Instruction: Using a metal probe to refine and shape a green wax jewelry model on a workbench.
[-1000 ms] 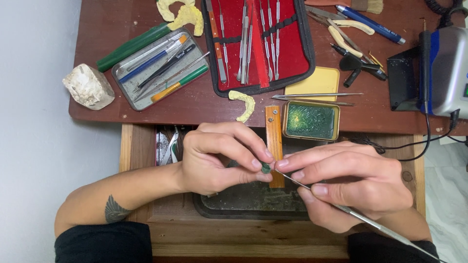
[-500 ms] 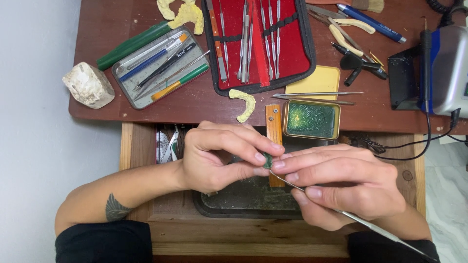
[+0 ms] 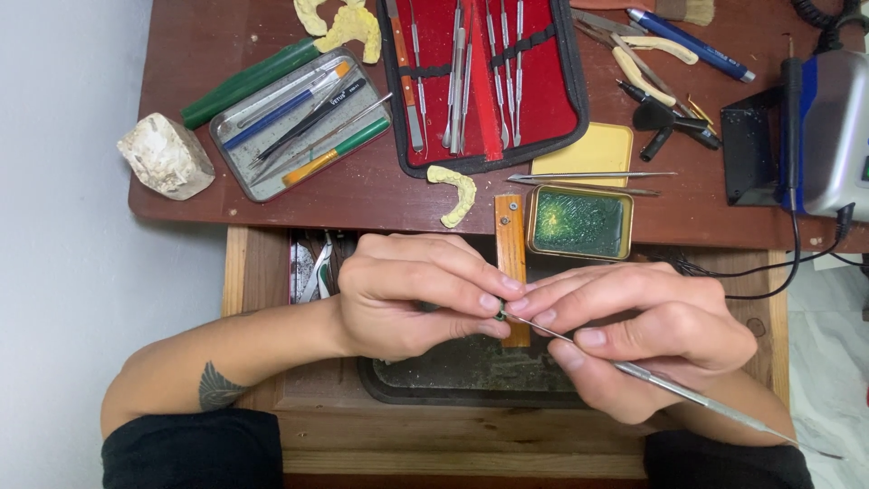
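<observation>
Close in, the left hand (image 3: 412,294) and right hand (image 3: 647,335) are meeting over the open drawer (image 3: 262,272), fingertips pinching a tiny green piece (image 3: 501,313); the right is also gripping a slim metal tool (image 3: 670,388). Beyond, a green-filled tin (image 3: 579,222) is sitting at the desk's (image 3: 362,195) near edge, the red tool case (image 3: 484,77) crowding farther back.

The desk (image 3: 362,195) is filling the upper frame; the tool roll (image 3: 484,81) is lying at top centre, the open tin of pens (image 3: 299,122) left of it, the lump of stone (image 3: 166,156) at the desk's left edge; the small wax tin (image 3: 579,222) is sitting right of centre, the machine (image 3: 837,136) at far right; below, the left hand (image 3: 412,294) and right hand (image 3: 647,335) are meeting fingertip to fingertip over the tray (image 3: 471,376) at lower centre.
</observation>
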